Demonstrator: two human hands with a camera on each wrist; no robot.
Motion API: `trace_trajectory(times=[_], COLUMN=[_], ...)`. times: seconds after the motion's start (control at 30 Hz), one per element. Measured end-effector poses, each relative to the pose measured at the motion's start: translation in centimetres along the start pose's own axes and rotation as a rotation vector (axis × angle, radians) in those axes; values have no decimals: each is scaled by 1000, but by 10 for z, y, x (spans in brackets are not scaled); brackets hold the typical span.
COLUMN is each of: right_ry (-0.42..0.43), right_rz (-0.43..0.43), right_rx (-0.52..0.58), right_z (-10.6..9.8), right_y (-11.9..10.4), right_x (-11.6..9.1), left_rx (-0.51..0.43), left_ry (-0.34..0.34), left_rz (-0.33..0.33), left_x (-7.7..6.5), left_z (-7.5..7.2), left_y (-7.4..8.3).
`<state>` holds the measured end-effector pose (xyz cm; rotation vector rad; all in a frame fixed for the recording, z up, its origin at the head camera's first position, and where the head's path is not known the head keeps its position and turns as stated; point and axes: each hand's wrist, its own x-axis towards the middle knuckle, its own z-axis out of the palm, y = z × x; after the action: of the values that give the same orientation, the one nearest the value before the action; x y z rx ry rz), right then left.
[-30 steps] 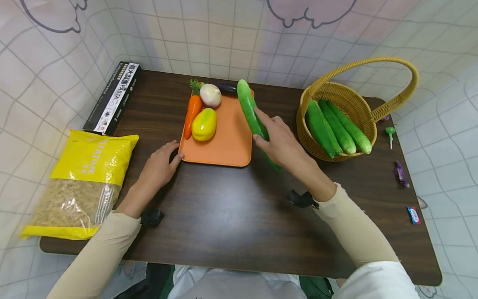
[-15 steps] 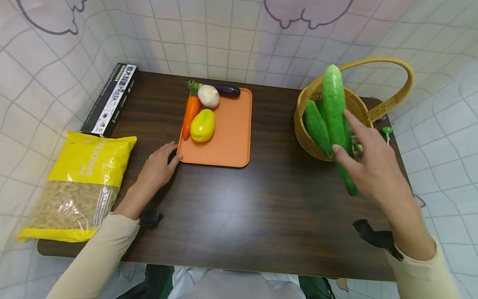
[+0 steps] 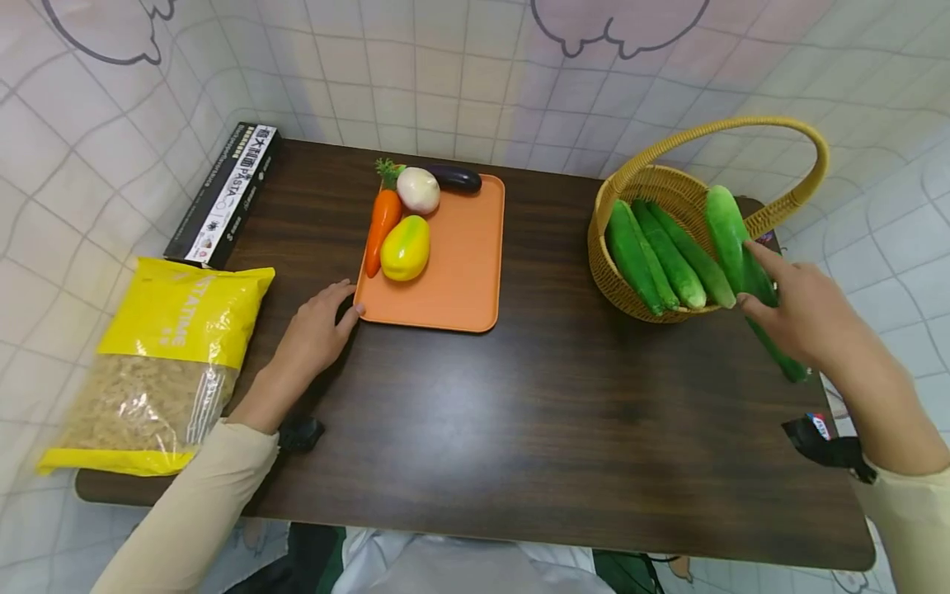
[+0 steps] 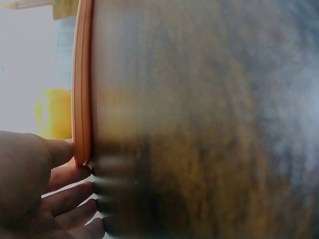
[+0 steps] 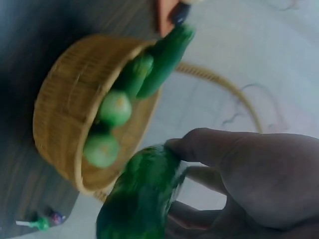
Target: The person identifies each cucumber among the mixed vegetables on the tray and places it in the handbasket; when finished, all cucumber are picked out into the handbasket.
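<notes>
In the head view my right hand grips a long green cucumber between thumb and fingers. The cucumber overlaps the right rim of a wicker basket with a tall looped handle. Inside the basket lie several more cucumbers. The right wrist view shows the held cucumber close up, beside the basket. At the near left corner of an orange tray, my left hand rests with thumb and fingertips touching the rim. The left wrist view shows its fingers spread at the tray's corner.
On the tray lie a carrot, a white round vegetable, an eggplant and a yellow fruit. A yellow pasta bag and a black pasta box stand left. A lollipop lies beyond the basket.
My right hand has carried the cucumber rightward from the tray's right edge, across the basket, to its right side. The left hand has stayed at the tray corner.
</notes>
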<state>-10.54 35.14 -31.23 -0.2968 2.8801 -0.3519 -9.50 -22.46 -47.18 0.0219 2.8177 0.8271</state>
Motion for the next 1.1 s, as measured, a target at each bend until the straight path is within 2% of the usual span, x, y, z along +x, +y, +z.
trace_trajectory(times=[0.13,0.27,0.43,0.57,0.63,0.83,1.1], right_ry=[-156,-250,-322,-334,-308,-154,-12], right_rz=[10,0,17,6,-9,-63,-85], right_rx=[-62,-119,-157,-178,-164,-143,-66], right_z=[-15,-20,-19,-18,-18,-22,-26], right_y=[14,21,26,29,30,22,5], right_x=[33,64,93,105,106,101,79], left_rx=[2,2,-1,-2,0,-6,-21], left_ry=[1,2,9,1,-1,2,-16], left_rz=[8,14,21,25,26,22,9], left_x=[1,2,2,1,1,0,0], left_z=[-1,1,5,6,6,5,3], left_y=[0,-3,-3,-2,-2,0,0])
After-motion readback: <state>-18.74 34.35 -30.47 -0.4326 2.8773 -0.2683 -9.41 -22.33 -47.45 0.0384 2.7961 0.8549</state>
